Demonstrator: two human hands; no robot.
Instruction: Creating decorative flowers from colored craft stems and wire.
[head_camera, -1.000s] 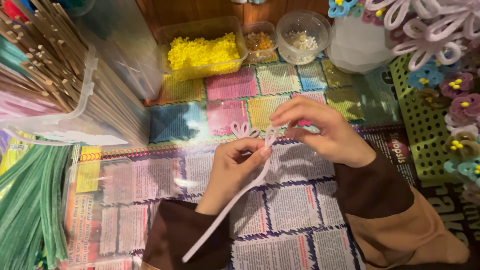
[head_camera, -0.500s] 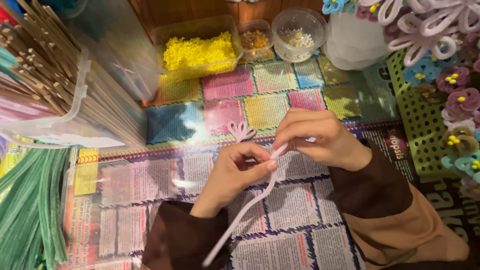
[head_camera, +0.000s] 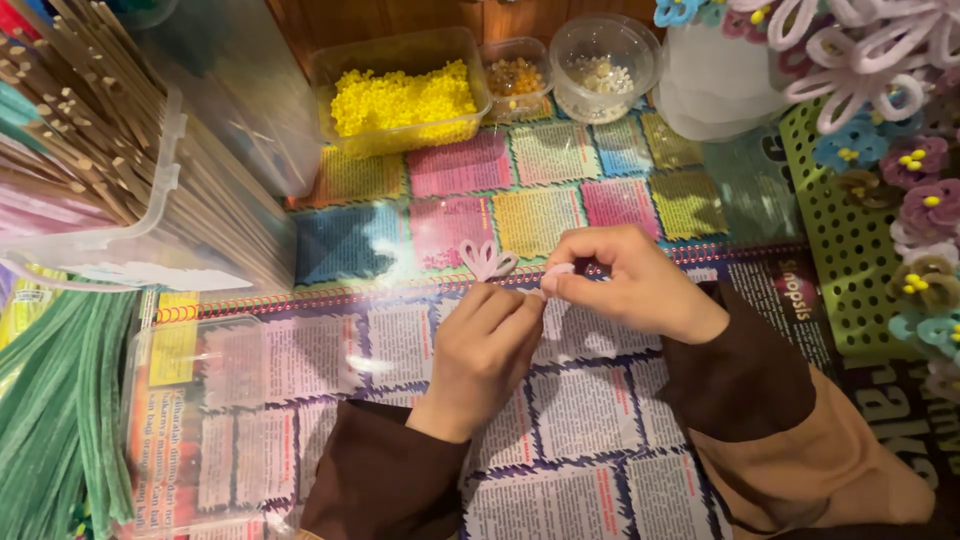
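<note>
Head view: two hands, left hand (head_camera: 485, 345) and right hand (head_camera: 620, 280), fingers pinched on one pink pipe cleaner (head_camera: 487, 261), looped end pointing toward three bead tubs (head_camera: 400, 95).

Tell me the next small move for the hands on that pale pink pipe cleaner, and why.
Probably bend another loop: the left hand and right hand pinch the pale pink pipe cleaner just behind its few finished loops, which look like only part of a flower.

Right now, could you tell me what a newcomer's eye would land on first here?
Probably the two hands, left and right, pinching a pale pink pipe cleaner at the centre. Behind them a clear tub of yellow beads stands out, and purple and blue pipe-cleaner flowers line the right edge.
</note>
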